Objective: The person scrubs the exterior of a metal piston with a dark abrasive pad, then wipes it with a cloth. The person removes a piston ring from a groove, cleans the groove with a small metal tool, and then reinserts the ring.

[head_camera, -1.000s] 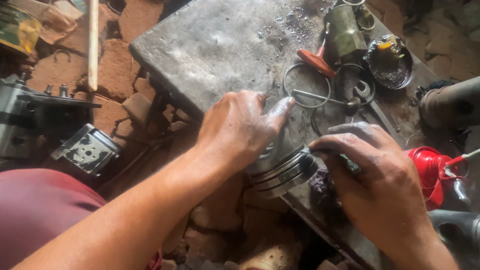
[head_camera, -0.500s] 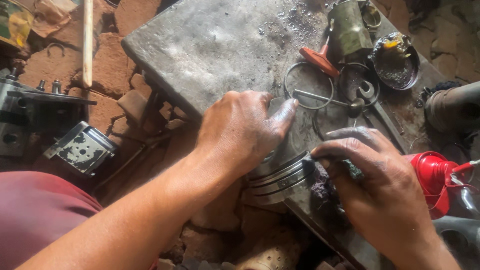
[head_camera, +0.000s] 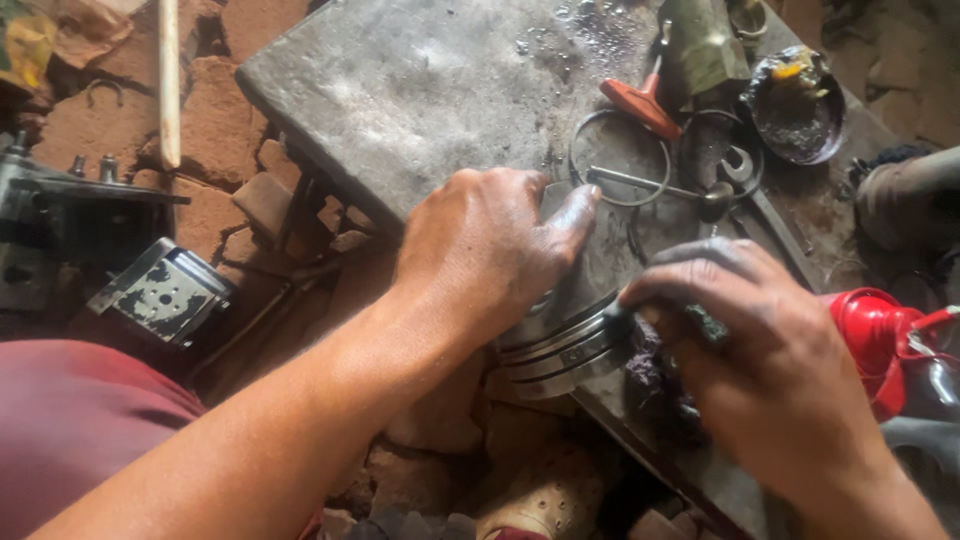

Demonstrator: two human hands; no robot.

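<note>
Here the left hand (head_camera: 480, 250) lies palm-down, clasped over the top of a grooved, silver metal piston (head_camera: 560, 345) that sits at the near edge of a grey stone slab (head_camera: 400, 90). The right hand (head_camera: 770, 360), greasy and dark, pinches its fingertips (head_camera: 640, 300) against the piston's ringed side. Behind them lie a thin wire ring (head_camera: 620, 158), an orange-handled tool (head_camera: 640, 100) and a red oil can (head_camera: 880, 340).

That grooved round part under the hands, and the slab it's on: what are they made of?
Piston: looks like bare metal, likely aluminium; dull silver sheen, crisp machined grooves round its side. Slab: probably concrete or stone, though steel plate is possible; flat matte grey, scuffed and stained, straight edges.
</note>
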